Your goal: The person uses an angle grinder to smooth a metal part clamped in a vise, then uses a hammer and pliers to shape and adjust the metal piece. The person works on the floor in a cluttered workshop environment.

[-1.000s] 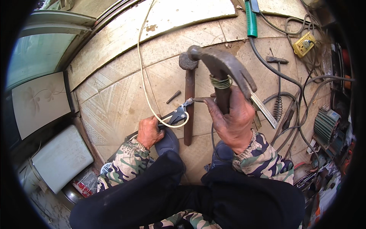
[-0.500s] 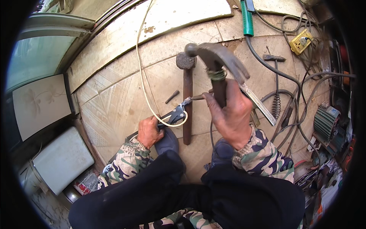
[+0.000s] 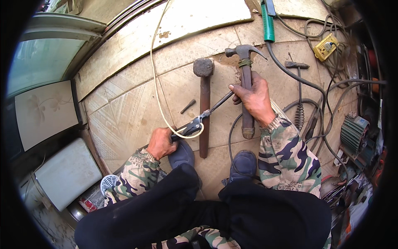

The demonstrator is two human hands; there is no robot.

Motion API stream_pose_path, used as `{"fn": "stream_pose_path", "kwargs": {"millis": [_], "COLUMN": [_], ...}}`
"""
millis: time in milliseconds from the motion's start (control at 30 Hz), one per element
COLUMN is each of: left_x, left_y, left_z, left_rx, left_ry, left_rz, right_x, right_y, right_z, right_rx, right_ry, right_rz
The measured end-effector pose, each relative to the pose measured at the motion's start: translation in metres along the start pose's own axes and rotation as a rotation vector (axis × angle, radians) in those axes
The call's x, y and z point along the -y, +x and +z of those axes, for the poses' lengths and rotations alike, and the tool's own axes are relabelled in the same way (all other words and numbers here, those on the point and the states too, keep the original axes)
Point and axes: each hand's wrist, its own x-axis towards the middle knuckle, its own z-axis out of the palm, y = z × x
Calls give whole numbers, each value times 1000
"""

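Note:
My left hand (image 3: 162,144) is closed around the dark handles of a pair of pliers (image 3: 191,127). A loop of cream cable (image 3: 157,95) passes by the pliers. My right hand (image 3: 253,98) grips the wooden handle of a claw hammer (image 3: 244,52), head away from me. Thumb and fingers of that hand also pinch a thin dark metal rod (image 3: 222,101), whose lower end meets the pliers' jaws. Beneath them on the tiles lies a heavy hammer with a blocky head (image 3: 203,67). A short dark metal piece (image 3: 188,106) lies left of it.
To the right lie a chipping hammer with a spring handle (image 3: 299,95), tangled cables, a yellow socket box (image 3: 326,47) and a green motor (image 3: 355,130). A green tubular handle (image 3: 268,25) lies at the top. My shoes (image 3: 243,163) rest near the heavy hammer.
The claw hammer has swung from a raised, tilted position near the camera to lower and upright in view. The rod now slants up to the right from the pliers; my left hand stays about the same.

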Motion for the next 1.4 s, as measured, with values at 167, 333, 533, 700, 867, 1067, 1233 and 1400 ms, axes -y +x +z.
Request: {"fn": "stream_pose_path", "kwargs": {"millis": [167, 333, 533, 700, 867, 1067, 1233, 1400], "left_x": [-3, -10, -17, -22, -22, -23, -21, -31], "left_y": [1, 19, 27, 47, 51, 52, 52, 49], "left_z": [-14, -31, -60, -70, -68, -71, -60, -64], "left_rx": [18, -74, -134, -140, -155, -138, -82, -74], "left_ry": [-50, -157, -110, -92, -90, -103, -166, -96], "left_rz": [-47, 7, 40, 13, 33, 16, 95, 27], "right_x": [9, 28, 67, 85, 78, 79, 75, 72], "right_y": [-4, 4, 15, 40, 50, 57, 68, 57], "right_z": [4, 6, 12, 9, 6, 6, 3, 6], "right_rx": [-49, -96, -50, -43, -44, -10, 21, -30], "right_ry": [88, 15, -43, -93, -89, -89, -126, -51], "right_rz": [-19, -199, -283, -306, -231, -239, -253, -321]}}
